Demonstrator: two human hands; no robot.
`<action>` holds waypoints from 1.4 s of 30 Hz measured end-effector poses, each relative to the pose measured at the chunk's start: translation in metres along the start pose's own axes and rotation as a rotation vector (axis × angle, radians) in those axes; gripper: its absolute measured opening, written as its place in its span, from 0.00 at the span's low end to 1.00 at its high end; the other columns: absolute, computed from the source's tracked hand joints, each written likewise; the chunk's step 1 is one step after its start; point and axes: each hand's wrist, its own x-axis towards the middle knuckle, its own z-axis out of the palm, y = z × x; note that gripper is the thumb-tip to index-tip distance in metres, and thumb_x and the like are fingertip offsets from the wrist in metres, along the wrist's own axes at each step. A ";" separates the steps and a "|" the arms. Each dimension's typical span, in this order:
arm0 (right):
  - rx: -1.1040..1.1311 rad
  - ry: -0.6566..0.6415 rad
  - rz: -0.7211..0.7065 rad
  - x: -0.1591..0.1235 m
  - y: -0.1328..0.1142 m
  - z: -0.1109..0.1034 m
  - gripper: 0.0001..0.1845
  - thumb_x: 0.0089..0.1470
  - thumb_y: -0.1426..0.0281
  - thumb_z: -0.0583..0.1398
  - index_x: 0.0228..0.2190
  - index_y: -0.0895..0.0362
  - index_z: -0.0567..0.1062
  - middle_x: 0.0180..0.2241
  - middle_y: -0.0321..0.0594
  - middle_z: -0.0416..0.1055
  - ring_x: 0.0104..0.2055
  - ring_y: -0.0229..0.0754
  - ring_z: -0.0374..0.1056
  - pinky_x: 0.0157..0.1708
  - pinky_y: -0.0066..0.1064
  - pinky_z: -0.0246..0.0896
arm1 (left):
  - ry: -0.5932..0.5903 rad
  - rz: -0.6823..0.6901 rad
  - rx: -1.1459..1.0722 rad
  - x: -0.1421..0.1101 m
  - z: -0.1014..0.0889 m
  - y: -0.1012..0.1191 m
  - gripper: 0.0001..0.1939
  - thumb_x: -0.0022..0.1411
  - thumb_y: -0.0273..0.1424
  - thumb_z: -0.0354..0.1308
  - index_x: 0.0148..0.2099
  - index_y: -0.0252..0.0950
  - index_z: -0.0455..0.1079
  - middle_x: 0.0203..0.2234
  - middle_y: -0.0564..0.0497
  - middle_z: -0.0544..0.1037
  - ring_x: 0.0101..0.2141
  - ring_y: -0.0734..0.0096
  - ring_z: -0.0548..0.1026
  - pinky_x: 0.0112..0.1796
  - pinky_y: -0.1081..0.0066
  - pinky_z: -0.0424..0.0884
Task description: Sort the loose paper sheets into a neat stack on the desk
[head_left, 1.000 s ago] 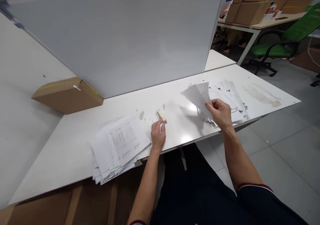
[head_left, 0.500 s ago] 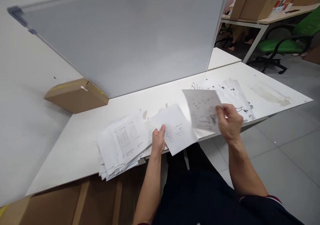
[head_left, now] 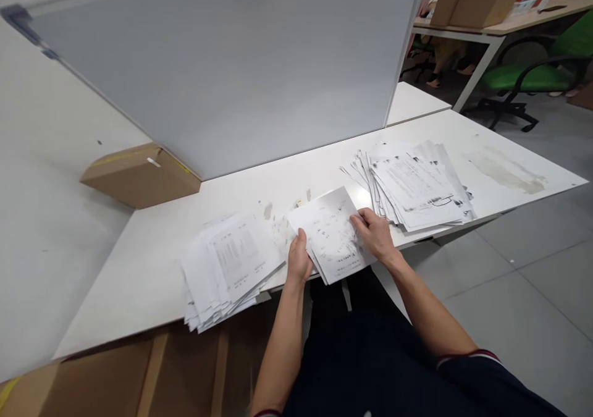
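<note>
Between my hands are printed paper sheets (head_left: 331,231), one laid over another, held above the table's front edge. My left hand (head_left: 299,259) is closed on their left side, thumb on top. My right hand (head_left: 374,235) pinches the right edge of the top sheet. To the left lies a stack of printed papers (head_left: 231,259) with uneven edges. On the right a looser pile of papers (head_left: 412,182) is fanned out, with dark smudges on several sheets. A small cream-coloured block (head_left: 299,203) peeks out behind the held sheets, mostly hidden.
A whiteboard (head_left: 241,77) stands along the back of the white table (head_left: 134,281). A cardboard box (head_left: 143,179) sits at the back left corner. Cardboard boxes (head_left: 92,380) are below the table. A green chair (head_left: 528,77) and another desk with boxes are at the far right.
My left hand has left the small block and taken hold of paper. My right hand has brought a sheet from the right pile leftward onto the sheet in my left hand.
</note>
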 end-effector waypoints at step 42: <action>-0.901 -0.539 -0.545 0.035 -0.063 -0.037 0.08 0.58 0.74 0.49 0.30 0.58 0.67 0.23 0.42 0.67 0.23 0.38 0.55 0.22 0.31 0.37 | -0.063 0.402 0.545 0.014 -0.043 -0.005 0.16 0.55 0.37 0.58 0.45 0.36 0.70 0.38 0.48 0.77 0.40 0.67 0.73 0.44 0.70 0.66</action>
